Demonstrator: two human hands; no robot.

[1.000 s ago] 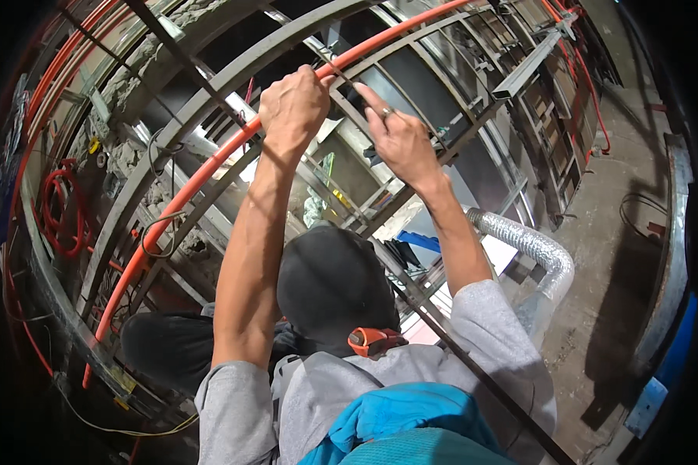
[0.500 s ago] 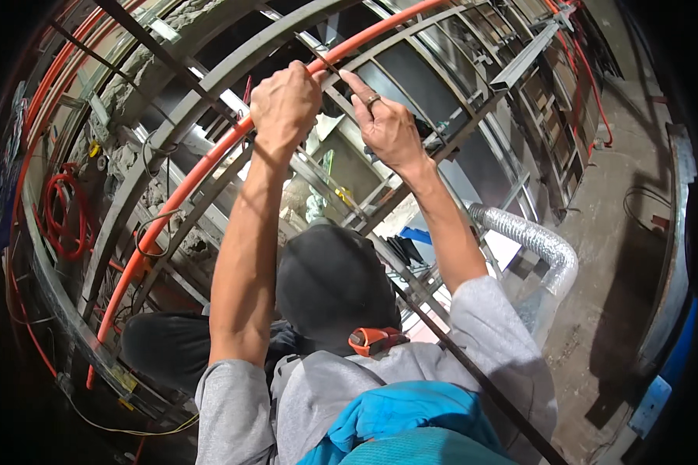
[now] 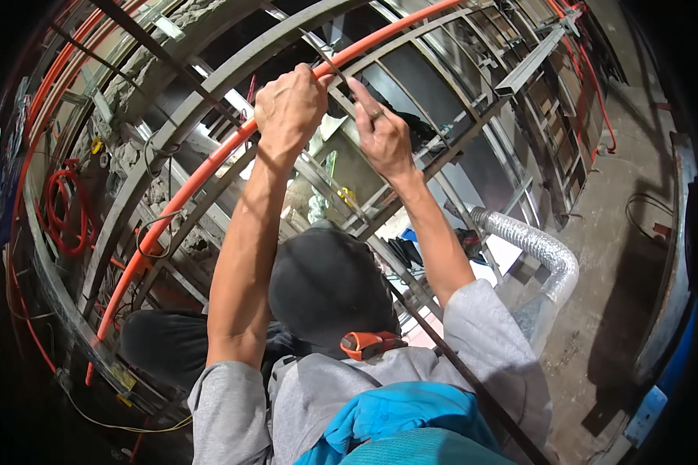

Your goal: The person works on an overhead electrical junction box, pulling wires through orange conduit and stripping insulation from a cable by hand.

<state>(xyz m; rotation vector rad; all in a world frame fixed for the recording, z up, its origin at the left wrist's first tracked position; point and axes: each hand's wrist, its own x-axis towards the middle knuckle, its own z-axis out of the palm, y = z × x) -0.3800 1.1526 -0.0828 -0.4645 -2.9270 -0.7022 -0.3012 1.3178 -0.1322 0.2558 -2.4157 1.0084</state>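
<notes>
An orange flexible pipe (image 3: 186, 186) curves from the lower left to the top of the view. My left hand (image 3: 291, 110) is closed round it, knuckles up, near the upper middle. A thin dark rod (image 3: 330, 62) crosses over the pipe just right of that hand. Beside it is my right hand (image 3: 384, 138), with a ring on one finger. Its index finger stretches up to the rod's lower end, close to or touching it. The thumb shows below the index finger; the other fingers are partly hidden. I see nothing held in this hand.
Grey metal framing bars (image 3: 256, 54) surround the pipe. A coiled red hose (image 3: 66, 213) hangs at left. A silver foil duct (image 3: 539, 248) bends at right, by the concrete floor (image 3: 597, 302). My dark-clad knee (image 3: 163, 349) shows lower left, and a dark rod (image 3: 481, 387) runs across lower right.
My right hand has shifted slightly down and left, and its index fingertip sits a little lower by the rod. The left hand keeps its grip on the pipe, and the view has shifted slightly.
</notes>
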